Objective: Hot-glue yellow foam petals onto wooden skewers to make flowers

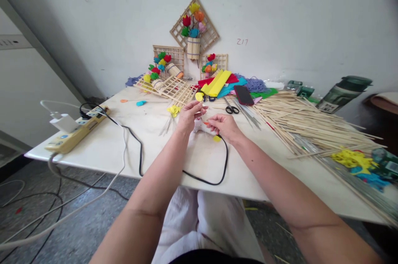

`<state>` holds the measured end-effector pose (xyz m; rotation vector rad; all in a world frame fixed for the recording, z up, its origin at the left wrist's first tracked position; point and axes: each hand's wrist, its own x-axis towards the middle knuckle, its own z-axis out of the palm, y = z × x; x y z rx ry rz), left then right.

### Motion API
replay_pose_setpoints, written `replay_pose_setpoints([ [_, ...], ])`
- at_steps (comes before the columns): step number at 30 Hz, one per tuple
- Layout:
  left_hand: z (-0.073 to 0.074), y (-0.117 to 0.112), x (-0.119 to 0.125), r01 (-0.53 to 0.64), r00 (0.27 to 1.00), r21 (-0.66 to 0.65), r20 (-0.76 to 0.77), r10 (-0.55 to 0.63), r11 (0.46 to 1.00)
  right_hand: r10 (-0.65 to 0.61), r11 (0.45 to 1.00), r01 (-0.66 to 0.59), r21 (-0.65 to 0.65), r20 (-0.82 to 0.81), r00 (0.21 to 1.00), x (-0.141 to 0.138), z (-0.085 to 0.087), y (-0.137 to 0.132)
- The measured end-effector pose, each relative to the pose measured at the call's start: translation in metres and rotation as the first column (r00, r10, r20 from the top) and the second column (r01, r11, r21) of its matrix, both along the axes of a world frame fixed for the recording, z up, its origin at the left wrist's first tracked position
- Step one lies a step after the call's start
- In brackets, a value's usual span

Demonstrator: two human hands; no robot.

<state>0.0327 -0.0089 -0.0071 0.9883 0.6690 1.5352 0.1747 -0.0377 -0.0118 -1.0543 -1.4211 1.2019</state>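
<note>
My left hand (188, 115) is raised over the white table (199, 160), its fingers pinched near a small yellow felt flower (199, 96); whether it holds that piece I cannot tell. My right hand (224, 126) is curled shut just right of it, fingertips pinching something thin by a white object, maybe a glue gun (199, 126), with a black cord (214, 173) running from it. A yellow scrap (217, 138) lies under the right hand. Another yellow flower (173, 110) on thin wires rests left of my left hand.
Scissors (231, 109), a dark phone (243, 95) and felt sheets (217, 83) lie behind the hands. A heap of wooden sticks (311, 125) fills the right side. A power strip (74, 131) sits at the left edge. Stick lattices with felt flowers (194, 27) lean on the wall.
</note>
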Motion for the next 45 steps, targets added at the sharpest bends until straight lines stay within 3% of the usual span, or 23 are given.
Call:
replay_pose_setpoints([
  [9,-0.002,0.001,-0.001,0.01,0.999,-0.045,-0.053,-0.013,0.999,-0.042,0.996,0.025,0.088,0.195,0.98,0.004,0.009,-0.009],
  [16,-0.003,0.002,-0.001,0.048,0.997,-0.058,-0.05,-0.051,0.997,-0.071,0.993,0.048,0.111,0.206,0.976,0.005,-0.002,0.001],
  [27,-0.005,0.003,0.001,0.059,0.997,-0.062,-0.051,-0.063,0.996,-0.141,0.959,0.051,0.278,0.315,0.938,0.011,-0.008,0.006],
  [45,-0.004,0.002,0.002,0.033,0.999,-0.071,-0.022,-0.035,0.997,-0.032,0.997,0.013,0.079,0.234,0.972,0.001,0.003,-0.005],
])
